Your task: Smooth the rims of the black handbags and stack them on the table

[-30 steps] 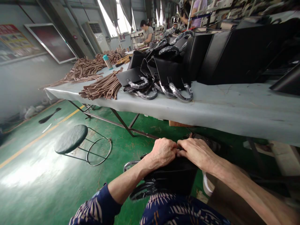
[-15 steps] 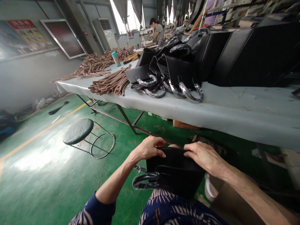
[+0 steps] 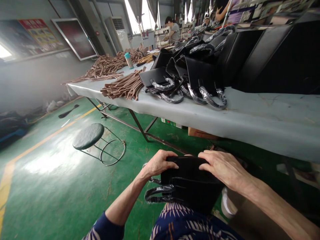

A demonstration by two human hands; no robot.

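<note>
ok so the left hand (image 3: 160, 162) and right hand (image 3: 222, 165) are pinching the far edge of a black bag (image 3: 196, 190), bottom centre of the frame, fingers (image 3: 170, 153) curling partway closed over it.

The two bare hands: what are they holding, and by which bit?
A black bag: the left hand and right hand both grip its far edge.

The table (image 3: 265, 105) bears brown straps (image 3: 125, 86), 1 bottle (image 3: 129, 62) and black bags (image 3: 203, 73)
</note>
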